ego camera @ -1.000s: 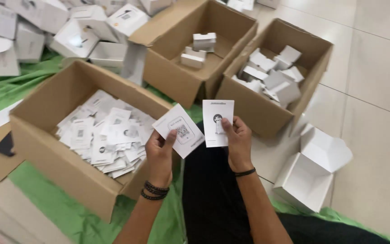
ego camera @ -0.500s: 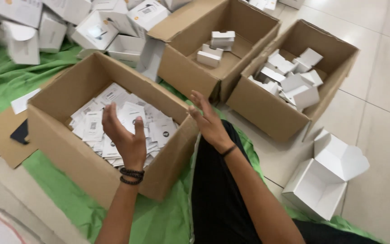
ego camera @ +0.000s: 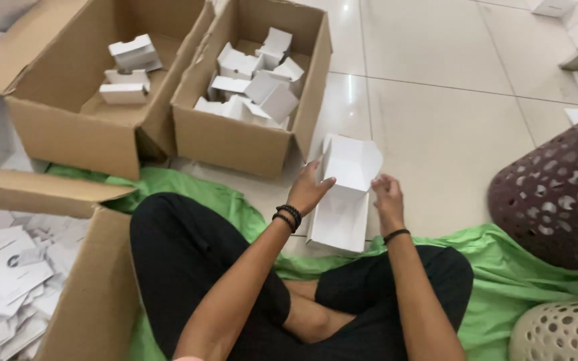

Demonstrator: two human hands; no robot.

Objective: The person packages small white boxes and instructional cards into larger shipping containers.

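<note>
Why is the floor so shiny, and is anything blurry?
In the head view, the pale tiled floor throws back soft light glare near the top; the white box between the left hand and right hand looks fairly sharp; the dark perforated basket at the edge looks slightly soft.

three cardboard boxes point(ego camera: 235, 144), two hands point(ego camera: 309, 190), two perforated baskets point(ego camera: 556, 194)

Home packing spot — tiled floor point(ego camera: 436, 100), cardboard boxes point(ego camera: 249, 134), laundry basket point(ego camera: 556, 194).
</note>
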